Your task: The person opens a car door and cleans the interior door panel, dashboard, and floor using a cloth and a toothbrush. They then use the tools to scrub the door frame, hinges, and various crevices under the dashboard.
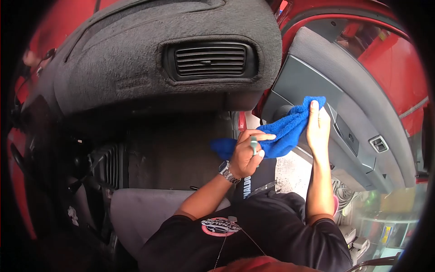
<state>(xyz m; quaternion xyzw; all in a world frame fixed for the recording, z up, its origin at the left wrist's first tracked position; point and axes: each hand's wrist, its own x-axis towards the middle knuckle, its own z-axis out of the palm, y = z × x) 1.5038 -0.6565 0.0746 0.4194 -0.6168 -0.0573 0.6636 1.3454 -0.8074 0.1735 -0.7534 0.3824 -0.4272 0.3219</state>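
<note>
A blue cloth (285, 131) is stretched between my two hands, in front of the open car door. My left hand (252, 152), with a metal watch at the wrist, has its fingers curled, and a pale green tool or ring-like piece (254, 145) shows at them; one finger points along the cloth. At the cloth's upper right end, my right hand (318, 122) pinches it with the thumb on top. Part of the cloth hangs behind the watch-side hand.
The dashboard (136, 59) with an air vent (210, 61) spans the top. At the right stands the door panel (312, 81) with its handle (379, 143). A grey seat (140, 217) lies below, beside the gear lever boot (106, 167).
</note>
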